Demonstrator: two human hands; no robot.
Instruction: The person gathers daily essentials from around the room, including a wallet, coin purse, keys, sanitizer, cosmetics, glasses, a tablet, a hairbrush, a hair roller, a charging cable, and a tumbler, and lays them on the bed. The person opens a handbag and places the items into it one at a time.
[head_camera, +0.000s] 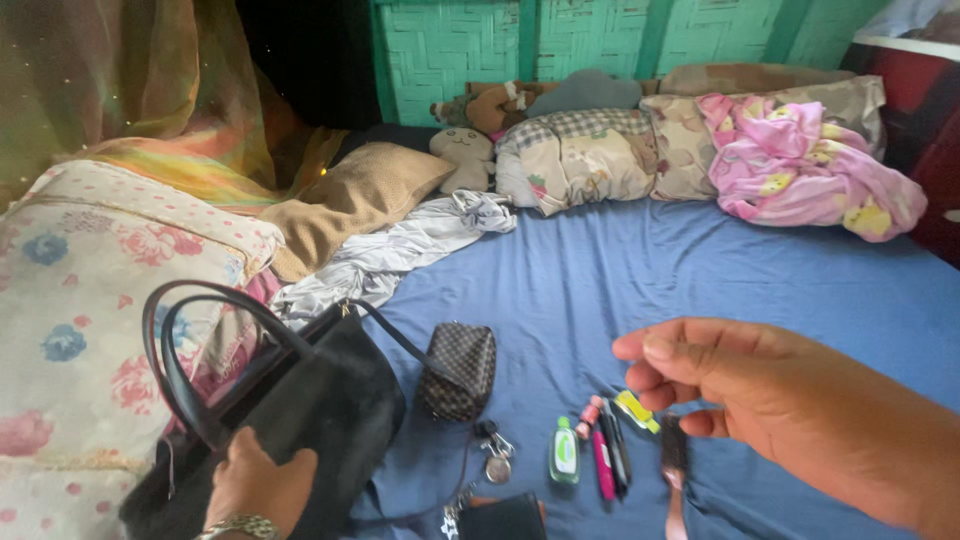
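1. The left hand (258, 485) presses flat on the side of the black handbag (300, 420), which sits at the left edge of the blue bed sheet (620, 270) with its handles standing up; keeping that palm firm would, I judge, stop the soft bag from slumping while things go in or out
2. The right hand (790, 400) hovers above the row of small items, fingers curled loosely and pinching nothing that I can see; lowering it straight down gives the cleanest pick
3. Just under it lie a small green bottle (564, 452), a pink pen (603, 465), a dark pen (617, 450), a yellow tube (637, 410) and a hairbrush (674, 465), touching or nearly so; taking one at a time likely avoids scattering the rest
4. The checked pouch (458, 370) leans against the bag, and the keys (496, 452) lie near it; a careless sweep could drag the key ring
5. A dark wallet (503, 518) lies at the bottom edge, partly cut off; the pink blanket (800, 165) is well apart
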